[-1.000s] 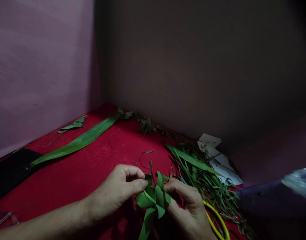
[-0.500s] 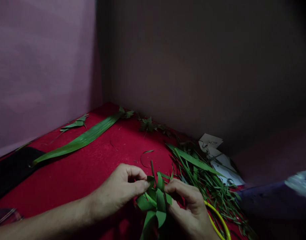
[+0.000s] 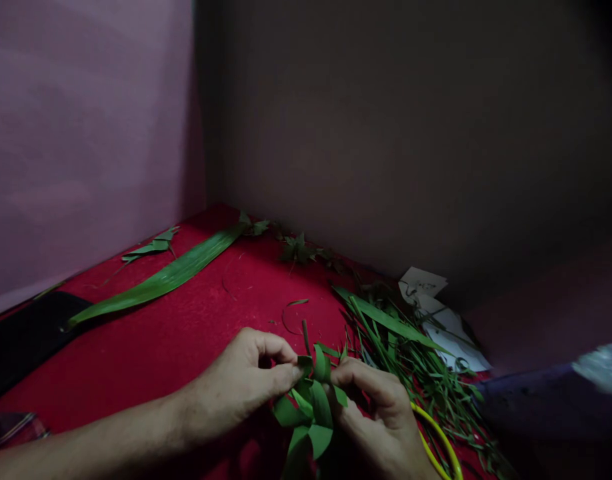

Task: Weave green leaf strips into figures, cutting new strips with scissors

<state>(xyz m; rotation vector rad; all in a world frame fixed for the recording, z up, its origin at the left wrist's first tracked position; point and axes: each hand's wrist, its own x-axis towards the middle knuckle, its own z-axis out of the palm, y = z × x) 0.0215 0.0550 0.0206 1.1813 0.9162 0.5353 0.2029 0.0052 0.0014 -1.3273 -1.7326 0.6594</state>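
Between my hands is a piece of folded green leaf strips [image 3: 320, 405], looped over each other, with loose ends pointing down and a thin stem sticking up. My left hand [image 3: 251, 377] pinches a strip at its upper left between thumb and forefinger. On the other side, my right hand [image 3: 373, 410] grips the right edge with thumb and bent fingers; its fingertips are partly hidden behind the strips. A yellow ring-shaped loop [image 3: 443, 437] shows by my right wrist.
On the red surface [image 3: 186, 347] lies a long broad leaf [image 3: 171, 277]. A heap of cut leaf strips [image 3: 416, 353] is at the right, beside white papers [image 3: 451, 330]. Small leafy scraps [image 3: 297, 249] line the back wall. A black flat object [image 3: 31, 340] lies at left.
The strips between my fingers have shifted slightly, and the loop at the front has turned a little. Both hands keep nearly the same place and grip.
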